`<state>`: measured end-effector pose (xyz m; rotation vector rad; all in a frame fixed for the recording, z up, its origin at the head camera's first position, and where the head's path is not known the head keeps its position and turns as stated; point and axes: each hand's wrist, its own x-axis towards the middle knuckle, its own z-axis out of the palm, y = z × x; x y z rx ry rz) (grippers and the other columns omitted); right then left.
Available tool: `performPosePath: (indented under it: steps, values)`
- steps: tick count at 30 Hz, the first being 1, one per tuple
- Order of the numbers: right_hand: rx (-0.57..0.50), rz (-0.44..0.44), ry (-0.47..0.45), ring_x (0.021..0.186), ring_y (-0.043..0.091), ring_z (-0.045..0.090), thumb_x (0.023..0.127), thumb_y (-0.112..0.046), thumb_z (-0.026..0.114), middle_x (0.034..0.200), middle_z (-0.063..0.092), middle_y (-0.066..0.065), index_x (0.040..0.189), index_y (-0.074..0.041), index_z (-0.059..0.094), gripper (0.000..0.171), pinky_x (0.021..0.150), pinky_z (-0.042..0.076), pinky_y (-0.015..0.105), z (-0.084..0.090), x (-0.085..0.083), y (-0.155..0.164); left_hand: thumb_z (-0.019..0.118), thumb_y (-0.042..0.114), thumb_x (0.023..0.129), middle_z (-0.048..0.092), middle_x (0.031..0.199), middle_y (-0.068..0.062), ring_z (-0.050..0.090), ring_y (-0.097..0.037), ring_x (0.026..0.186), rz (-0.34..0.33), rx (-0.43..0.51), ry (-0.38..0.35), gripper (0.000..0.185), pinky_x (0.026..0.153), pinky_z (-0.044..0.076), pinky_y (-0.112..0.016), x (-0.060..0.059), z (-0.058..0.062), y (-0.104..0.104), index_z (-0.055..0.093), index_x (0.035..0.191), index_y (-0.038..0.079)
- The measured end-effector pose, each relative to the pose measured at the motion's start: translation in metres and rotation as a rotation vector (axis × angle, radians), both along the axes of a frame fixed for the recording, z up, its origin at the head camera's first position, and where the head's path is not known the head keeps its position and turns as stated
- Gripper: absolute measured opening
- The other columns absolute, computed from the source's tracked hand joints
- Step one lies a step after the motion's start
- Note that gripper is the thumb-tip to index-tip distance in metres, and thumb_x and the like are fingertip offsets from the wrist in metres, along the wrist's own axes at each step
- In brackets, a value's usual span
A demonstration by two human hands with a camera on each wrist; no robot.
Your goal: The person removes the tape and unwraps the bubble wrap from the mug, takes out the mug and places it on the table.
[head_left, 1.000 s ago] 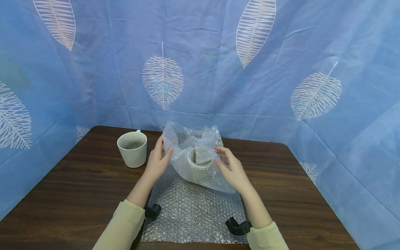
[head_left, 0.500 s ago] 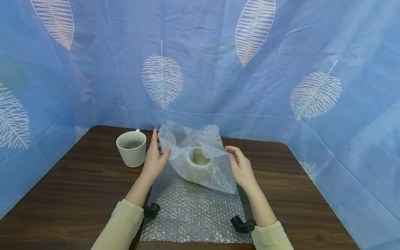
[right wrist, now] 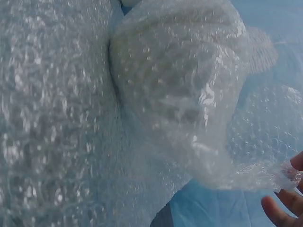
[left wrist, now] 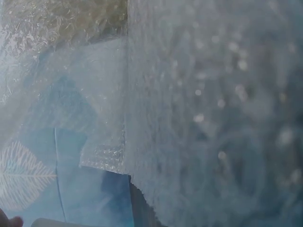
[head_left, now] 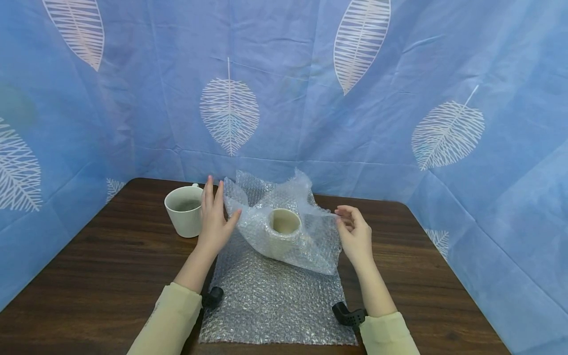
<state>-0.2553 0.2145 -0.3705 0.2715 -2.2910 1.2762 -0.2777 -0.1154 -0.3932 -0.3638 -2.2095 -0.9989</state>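
Cup point(head_left: 284, 231) sits mid-table in bubble wrap point(head_left: 284, 296). Right hand point(head_left: 355, 236) pinches a wrap corner; left hand point(head_left: 214, 222) flat, fingers straight, steadying wrap. Best pull taut, fold over rim.

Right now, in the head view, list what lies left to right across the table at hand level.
Bare mug → left hand → bubble-wrapped cup → right hand.
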Motion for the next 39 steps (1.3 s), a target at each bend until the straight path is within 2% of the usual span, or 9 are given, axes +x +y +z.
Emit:
performPosePath:
  steps: [3, 8, 13, 16, 19, 23, 30, 36, 39]
  values:
    - [-0.022, -0.034, 0.008, 0.098, 0.022, 0.062, 0.092, 0.004, 0.058, 0.112, 0.063, 0.010, 0.116, -0.004, 0.058, 0.025, 0.074, 0.046, 0.013, -0.002, -0.002, 0.003, 0.073, 0.015, 0.086, -0.001, 0.159, -0.014, -0.003, -0.033, 0.144, 0.039, -0.081, 0.055, 0.081, 0.105, 0.010, -0.066, -0.001, 0.000, -0.001, 0.026, 0.150, -0.001]
    - [-0.015, -0.114, 0.041, 0.092, 0.022, 0.061, 0.088, 0.009, 0.061, 0.105, 0.062, 0.011, 0.104, -0.002, 0.057, 0.019, 0.072, 0.047, 0.017, -0.006, -0.004, 0.008, 0.075, 0.012, 0.084, 0.004, 0.159, -0.012, -0.002, -0.032, 0.144, 0.075, -0.229, 0.112, 0.075, 0.107, 0.003, -0.064, -0.001, 0.002, -0.001, 0.035, 0.147, 0.000]
    - [0.031, -0.168, 0.135, 0.087, 0.024, 0.058, 0.080, 0.017, 0.062, 0.096, 0.056, 0.012, 0.089, 0.001, 0.056, 0.019, 0.073, 0.046, 0.022, -0.010, -0.007, 0.013, 0.073, 0.010, 0.086, 0.021, 0.156, -0.011, 0.003, -0.028, 0.145, 0.074, -0.352, 0.117, 0.060, 0.110, 0.000, -0.060, 0.000, 0.004, -0.001, 0.048, 0.140, 0.003]
    - [0.054, -0.176, 0.179, 0.085, 0.024, 0.055, 0.077, 0.021, 0.059, 0.093, 0.053, 0.012, 0.084, 0.002, 0.060, 0.021, 0.076, 0.045, 0.028, -0.012, -0.007, 0.015, 0.071, 0.007, 0.086, 0.031, 0.153, -0.010, 0.009, -0.026, 0.144, 0.054, -0.385, 0.125, 0.051, 0.111, -0.001, -0.056, 0.001, 0.005, 0.000, 0.054, 0.135, 0.004]
    - [0.097, -0.195, 0.182, 0.084, 0.025, 0.052, 0.076, 0.022, 0.057, 0.091, 0.053, 0.012, 0.086, 0.002, 0.066, 0.024, 0.076, 0.043, 0.037, -0.014, -0.007, 0.017, 0.069, 0.002, 0.087, 0.036, 0.150, -0.011, 0.013, -0.026, 0.144, 0.028, -0.414, 0.131, 0.046, 0.113, -0.002, -0.051, 0.002, 0.007, 0.001, 0.057, 0.132, 0.004]
    - [0.166, -0.242, 0.157, 0.085, 0.025, 0.050, 0.078, 0.019, 0.057, 0.092, 0.056, 0.010, 0.091, -0.002, 0.072, 0.029, 0.074, 0.041, 0.040, -0.016, -0.007, 0.019, 0.066, -0.003, 0.087, 0.041, 0.146, -0.013, 0.017, -0.027, 0.143, -0.009, -0.452, 0.127, 0.043, 0.114, 0.001, -0.048, 0.003, 0.007, 0.002, 0.059, 0.129, 0.003]
    - [0.289, -0.324, 0.123, 0.093, 0.032, 0.050, 0.077, 0.018, 0.055, 0.100, 0.062, 0.013, 0.100, -0.005, 0.074, 0.037, 0.085, 0.034, 0.051, -0.016, -0.006, 0.020, 0.066, -0.005, 0.086, 0.044, 0.144, -0.013, 0.021, -0.030, 0.141, -0.030, -0.489, 0.110, 0.042, 0.114, 0.004, -0.048, 0.004, 0.009, 0.001, 0.062, 0.127, 0.004]
    - [0.359, -0.387, 0.109, 0.098, 0.037, 0.049, 0.076, 0.018, 0.054, 0.104, 0.066, 0.017, 0.102, -0.004, 0.074, 0.040, 0.084, 0.029, 0.055, -0.018, -0.004, 0.021, 0.063, -0.008, 0.087, 0.054, 0.134, -0.014, 0.028, -0.032, 0.139, -0.068, -0.512, 0.086, 0.040, 0.114, 0.006, -0.048, 0.005, 0.010, 0.001, 0.063, 0.125, 0.003]
    - [0.404, -0.410, 0.098, 0.098, 0.038, 0.048, 0.075, 0.018, 0.051, 0.105, 0.067, 0.018, 0.102, -0.004, 0.074, 0.041, 0.082, 0.029, 0.054, -0.019, -0.004, 0.023, 0.061, -0.004, 0.089, 0.061, 0.125, -0.013, 0.035, -0.032, 0.135, -0.088, -0.521, 0.070, 0.036, 0.114, 0.008, -0.049, 0.006, 0.011, 0.001, 0.064, 0.124, 0.003]
